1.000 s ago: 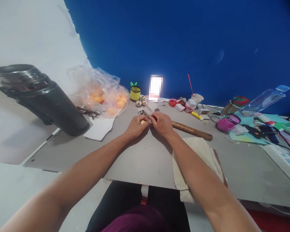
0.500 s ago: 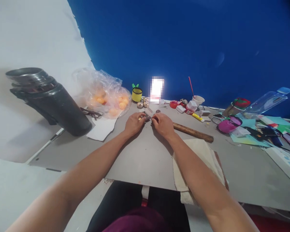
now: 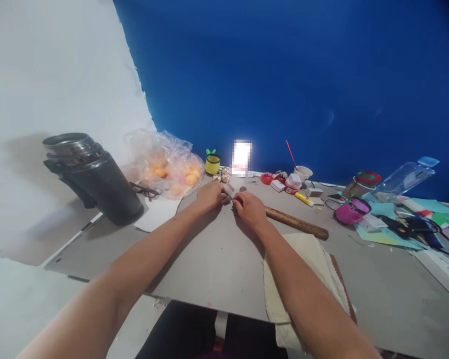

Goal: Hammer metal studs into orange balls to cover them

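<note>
My left hand is closed near the middle of the table, its fingers around a small dark object that is mostly hidden. Facing it, just to the right, my right hand is closed in a pinch. Whatever lies between those fingertips is too small to make out, and the two hands almost meet. Just beyond the left fingers is a small grey-brown piece. A dark round piece sits behind the right hand, and a wooden stick extends rightward from beside it.
A dark thermos and a plastic bag of oranges stand left. Gold-wrapped balls and a yellow mesh cup sit behind. A cream cloth lies under the right forearm. Rightward are a paper cup and plastic bottle.
The view has tilted up, so everything appears lower. My left hand has turned over the small dark object, covering more of it. My right hand stays pinched beside it.
</note>
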Demonstrator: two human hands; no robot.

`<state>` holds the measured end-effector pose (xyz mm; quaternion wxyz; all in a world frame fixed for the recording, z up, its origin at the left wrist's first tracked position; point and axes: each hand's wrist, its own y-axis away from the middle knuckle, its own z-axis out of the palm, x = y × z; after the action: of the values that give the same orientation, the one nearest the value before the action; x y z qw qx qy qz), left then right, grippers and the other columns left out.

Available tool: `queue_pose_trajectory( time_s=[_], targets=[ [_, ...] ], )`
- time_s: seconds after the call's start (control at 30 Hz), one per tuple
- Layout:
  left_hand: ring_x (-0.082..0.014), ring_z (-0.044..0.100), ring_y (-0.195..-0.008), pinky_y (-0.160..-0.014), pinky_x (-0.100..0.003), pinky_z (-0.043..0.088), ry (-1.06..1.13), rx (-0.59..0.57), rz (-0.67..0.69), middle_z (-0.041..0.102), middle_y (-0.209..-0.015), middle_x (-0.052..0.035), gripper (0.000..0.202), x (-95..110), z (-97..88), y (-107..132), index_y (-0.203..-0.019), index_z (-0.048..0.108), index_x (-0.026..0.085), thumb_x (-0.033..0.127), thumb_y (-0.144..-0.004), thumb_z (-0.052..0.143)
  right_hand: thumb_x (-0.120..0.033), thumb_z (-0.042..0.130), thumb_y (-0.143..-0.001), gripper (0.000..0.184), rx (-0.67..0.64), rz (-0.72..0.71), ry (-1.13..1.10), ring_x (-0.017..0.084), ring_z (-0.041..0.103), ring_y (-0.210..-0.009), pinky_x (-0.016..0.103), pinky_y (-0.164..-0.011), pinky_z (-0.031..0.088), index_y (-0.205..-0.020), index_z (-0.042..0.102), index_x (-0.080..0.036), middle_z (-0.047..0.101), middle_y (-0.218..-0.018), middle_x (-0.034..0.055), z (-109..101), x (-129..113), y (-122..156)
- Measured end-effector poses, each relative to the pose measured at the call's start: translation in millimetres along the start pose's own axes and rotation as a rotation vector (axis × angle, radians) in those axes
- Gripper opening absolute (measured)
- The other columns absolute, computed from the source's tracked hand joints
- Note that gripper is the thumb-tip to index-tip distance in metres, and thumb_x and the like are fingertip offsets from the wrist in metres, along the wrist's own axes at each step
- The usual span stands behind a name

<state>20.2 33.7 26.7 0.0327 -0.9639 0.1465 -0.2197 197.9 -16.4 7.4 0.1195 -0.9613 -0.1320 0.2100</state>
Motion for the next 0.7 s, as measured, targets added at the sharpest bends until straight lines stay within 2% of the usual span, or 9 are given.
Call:
queue_pose_trajectory(
  time_s=[0.17,0.37,0.47,0.6,0.7],
  targets=[
    [-0.0258,0.066,-0.072,-0.07,-0.035,0.044,-0.099,-0.054,-0.013,0.07,-0.07,-0.0096,0.011,4.8,-5.1,-4.4,-0.064,0.072,0.022,0.022,-0.069,0.062,-0.027,0.058,-0.099,0.015,-0.003,-0.007,-0.001,0.022,0.065,-0.097,0.03,-0.081,0.042,-0.098,0.073,-0.023,0.073,-0.102,0.0072,2.5,1.6,-0.4],
    [-0.0254,0.065,-0.067,-0.065,-0.034,0.043,-0.141,-0.001,0.024,0.064,-0.059,-0.0093,0.009,6.5,-0.7,-1.4,-0.058,0.068,0.02,0.02,-0.066,0.066,-0.026,0.057,-0.099,0.016,-0.004,0.001,-0.021,0.022,0.066,-0.096,0.03,-0.081,0.042,-0.097,0.073,-0.023,0.073,-0.101,0.0068,1.1,-0.5,1.7],
    [-0.0267,0.067,-0.07,-0.066,-0.035,0.043,-0.154,-0.012,0.035,0.067,-0.065,-0.0107,0.009,4.3,2.8,-0.9,-0.061,0.069,0.02,0.02,-0.07,0.068,-0.026,0.056,-0.099,0.017,-0.008,0.007,-0.032,0.022,0.066,-0.096,0.03,-0.081,0.042,-0.097,0.073,-0.023,0.073,-0.099,0.0067,0.9,-0.6,2.1],
    [-0.0284,0.069,-0.079,-0.07,-0.036,0.044,-0.152,0.008,0.057,0.072,-0.082,-0.015,0.017,-0.5,7.7,0.3,-0.07,0.073,0.019,0.024,-0.082,0.062,-0.025,0.057,-0.099,0.016,-0.017,0.023,-0.046,0.021,0.066,-0.096,0.03,-0.082,0.043,-0.097,0.073,-0.023,0.073,-0.1,0.0062,2.2,0.5,1.1],
    [-0.0265,0.068,-0.08,-0.07,-0.034,0.043,-0.116,0.017,0.079,0.072,-0.087,-0.0138,0.02,-2.5,11.3,2.2,-0.072,0.072,0.02,0.028,-0.087,0.061,-0.024,0.058,-0.098,0.015,-0.015,0.028,-0.066,0.021,0.066,-0.095,0.03,-0.082,0.043,-0.096,0.073,-0.024,0.073,-0.1,0.0055,2.8,0.9,0.7]
  ],
)
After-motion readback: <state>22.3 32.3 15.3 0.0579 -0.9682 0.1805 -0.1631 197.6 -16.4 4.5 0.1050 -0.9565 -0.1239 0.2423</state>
